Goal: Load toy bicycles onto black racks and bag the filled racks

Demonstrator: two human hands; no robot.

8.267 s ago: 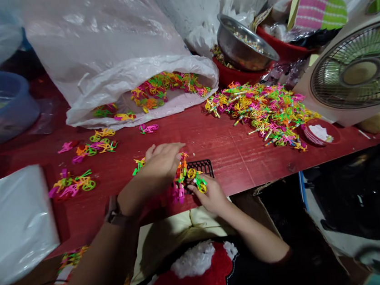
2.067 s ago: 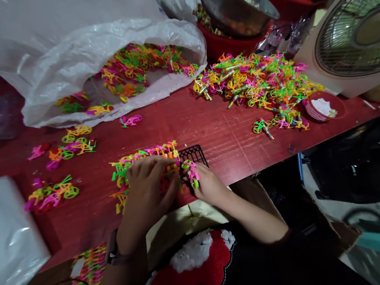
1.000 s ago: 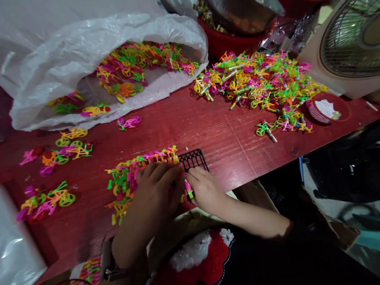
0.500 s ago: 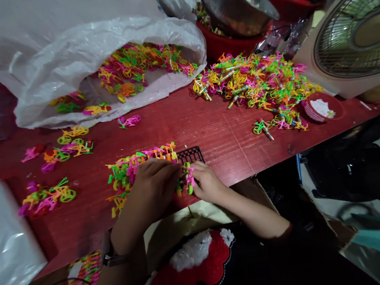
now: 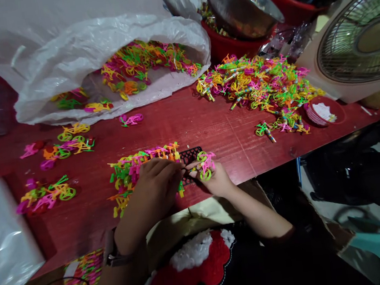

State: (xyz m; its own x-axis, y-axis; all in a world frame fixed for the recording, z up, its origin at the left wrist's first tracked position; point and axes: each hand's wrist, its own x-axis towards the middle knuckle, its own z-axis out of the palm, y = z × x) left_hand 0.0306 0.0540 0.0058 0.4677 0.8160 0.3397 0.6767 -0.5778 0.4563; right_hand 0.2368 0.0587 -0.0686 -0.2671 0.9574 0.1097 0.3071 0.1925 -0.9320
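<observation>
- In the head view, your right hand (image 5: 217,179) grips a small plastic toy bicycle (image 5: 208,163) with a bright pink frame and two lime-green wheels.
- You have that bicycle near the desk's (image 5: 216,132) front edge, roughly midway along it, raised over the right part of a black rack (image 5: 195,153).
- Your left hand (image 5: 155,183) is curled, palm down, over the rows of bicycles (image 5: 125,175) in yellow, green, pink and orange; its fingertips are hidden, so you cannot tell whether they grip anything.
- Toward the desk's back right corner you have a pile of bicycles (image 5: 259,84), some with shiny patterned tubes, and one loose green bicycle (image 5: 263,129) just in front of it.
- Compared with half a second ago, your right hand has shifted right, away from your left, and the pink bicycle shows both wheels more broadside.
- Your left hand has barely moved since then.
- The loose green bicycle was not in that spot 8.3 seconds ago.
</observation>
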